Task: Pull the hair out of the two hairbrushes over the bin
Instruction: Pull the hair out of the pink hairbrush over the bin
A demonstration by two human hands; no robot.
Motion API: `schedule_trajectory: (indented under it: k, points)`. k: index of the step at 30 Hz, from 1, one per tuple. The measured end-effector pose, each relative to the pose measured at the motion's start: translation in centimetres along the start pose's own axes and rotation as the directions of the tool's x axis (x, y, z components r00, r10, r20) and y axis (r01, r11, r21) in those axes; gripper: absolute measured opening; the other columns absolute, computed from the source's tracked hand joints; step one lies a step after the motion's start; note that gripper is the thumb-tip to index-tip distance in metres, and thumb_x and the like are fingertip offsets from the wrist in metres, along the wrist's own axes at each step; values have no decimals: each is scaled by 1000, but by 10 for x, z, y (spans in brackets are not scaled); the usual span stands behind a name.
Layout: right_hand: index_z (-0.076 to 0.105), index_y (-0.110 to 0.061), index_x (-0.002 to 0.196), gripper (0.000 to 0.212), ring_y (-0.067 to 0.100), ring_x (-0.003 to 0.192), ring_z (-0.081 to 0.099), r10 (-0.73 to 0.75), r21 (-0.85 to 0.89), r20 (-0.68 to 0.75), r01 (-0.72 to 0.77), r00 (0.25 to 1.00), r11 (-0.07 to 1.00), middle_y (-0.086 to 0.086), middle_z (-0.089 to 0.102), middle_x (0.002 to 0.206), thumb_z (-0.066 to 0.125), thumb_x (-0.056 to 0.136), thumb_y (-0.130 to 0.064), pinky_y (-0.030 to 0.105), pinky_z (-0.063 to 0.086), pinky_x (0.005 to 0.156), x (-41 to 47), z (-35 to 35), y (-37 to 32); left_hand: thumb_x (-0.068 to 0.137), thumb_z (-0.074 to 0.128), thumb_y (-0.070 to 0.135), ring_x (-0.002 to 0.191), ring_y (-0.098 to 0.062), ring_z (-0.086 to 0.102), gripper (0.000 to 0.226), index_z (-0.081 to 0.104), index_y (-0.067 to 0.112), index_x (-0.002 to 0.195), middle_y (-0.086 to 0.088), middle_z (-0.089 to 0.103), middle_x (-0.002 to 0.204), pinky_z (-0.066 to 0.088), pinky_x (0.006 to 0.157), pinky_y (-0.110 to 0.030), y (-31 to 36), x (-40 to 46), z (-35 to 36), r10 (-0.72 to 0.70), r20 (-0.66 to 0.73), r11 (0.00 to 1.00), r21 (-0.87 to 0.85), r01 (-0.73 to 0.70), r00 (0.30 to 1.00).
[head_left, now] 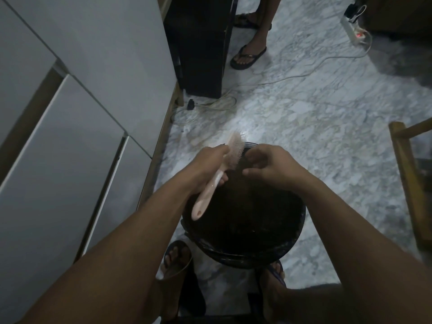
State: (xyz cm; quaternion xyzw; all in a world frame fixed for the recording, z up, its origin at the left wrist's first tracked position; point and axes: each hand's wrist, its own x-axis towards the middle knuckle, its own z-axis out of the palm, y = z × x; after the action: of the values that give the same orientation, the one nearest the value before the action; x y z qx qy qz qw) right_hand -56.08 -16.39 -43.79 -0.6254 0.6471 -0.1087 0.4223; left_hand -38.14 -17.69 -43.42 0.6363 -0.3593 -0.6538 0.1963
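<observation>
My left hand [205, 167] grips a pale pink hairbrush [219, 169] around the neck, just below its head. The bristles face right and the handle points down toward me. The brush hangs over a dark round bin [245, 244] on the floor between my feet. My right hand [268, 166] is beside the bristles with fingertips curled together at the brush head; whether it pinches hair is too dark to tell. A second hairbrush is not visible.
White cabinet doors [70, 136] run along the left. A dark cabinet [198, 47] stands ahead, with another person's sandalled feet [247, 54] beside it. Cables [210, 105] and a power strip [354, 29] lie on the marble floor. A wooden chair frame [406, 174] is at right.
</observation>
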Motion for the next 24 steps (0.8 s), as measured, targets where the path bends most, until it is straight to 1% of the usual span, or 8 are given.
schedule_trajectory:
  k: [2, 6, 11, 14, 18, 21, 23, 24]
  points:
    - [63, -27, 105, 47, 6, 86, 70, -48, 78, -36, 51, 998, 996, -8, 72, 97, 85, 65, -35, 37, 58, 82, -1, 2, -4, 97, 42, 24, 53, -24, 57, 42, 52, -3, 127, -21, 59, 70, 46, 49, -31, 1, -1, 1, -32, 0, 999, -18, 32, 999]
    - [64, -26, 109, 51, 2, 81, 69, -120, -3, -93, 120, 988, 993, -8, 73, 87, 86, 64, -34, 29, 58, 77, -3, 9, -9, 93, 38, 8, 53, -25, 57, 41, 51, -9, 128, -22, 60, 66, 48, 50, -31, 2, -1, 1, -49, 12, 999, -7, 49, 999]
    - [77, -23, 90, 14, 4, 77, 69, -106, 10, -225, 111, 969, 994, -6, 76, 83, 77, 76, -21, 31, 58, 79, 0, 12, -12, 93, 36, -1, 55, -23, 59, 40, 52, -11, 128, -22, 60, 69, 50, 48, -28, 0, 0, 4, -26, 33, 1000, 4, 26, 999]
    - [78, -23, 83, 9, 13, 77, 69, -58, -69, -208, 45, 976, 997, -4, 74, 80, 75, 77, -16, 31, 58, 76, 1, 4, -8, 95, 35, 0, 56, -22, 60, 41, 51, -7, 133, -22, 62, 72, 50, 49, -27, -1, 4, 0, -8, 1, 1000, 29, 8, 1000]
    - [79, -20, 79, 16, 18, 82, 67, 57, -224, -226, -109, 973, 968, 1, 74, 82, 70, 77, -7, 24, 52, 74, 2, -11, 3, 98, 36, 2, 60, -19, 59, 42, 47, -7, 138, -20, 62, 77, 49, 47, -22, -2, 7, -4, 20, -33, 997, 70, -17, 999]
    - [79, -19, 78, 15, 21, 84, 69, 139, -280, -186, -188, 973, 942, 2, 74, 80, 70, 76, -7, 29, 56, 76, 1, -15, 9, 99, 36, 2, 59, -19, 59, 41, 48, -6, 137, -19, 62, 76, 49, 44, -18, -1, 6, -4, 41, -31, 996, 82, -38, 999]
    - [78, -18, 86, 15, 21, 91, 70, 169, -269, -82, -185, 982, 945, 2, 74, 89, 74, 75, -10, 30, 55, 84, 1, -13, 11, 99, 37, 2, 60, -19, 59, 39, 50, -6, 134, -19, 63, 77, 48, 44, -18, -1, 5, -3, 41, -13, 995, 90, -39, 999]
    - [77, -18, 97, 23, 21, 98, 68, 165, -256, -47, -172, 985, 951, 2, 74, 100, 77, 74, -13, 29, 53, 88, 2, -11, 11, 99, 38, 2, 60, -19, 60, 38, 51, -7, 133, -19, 63, 77, 49, 44, -19, -1, 4, -3, 40, -2, 995, 89, -39, 999]
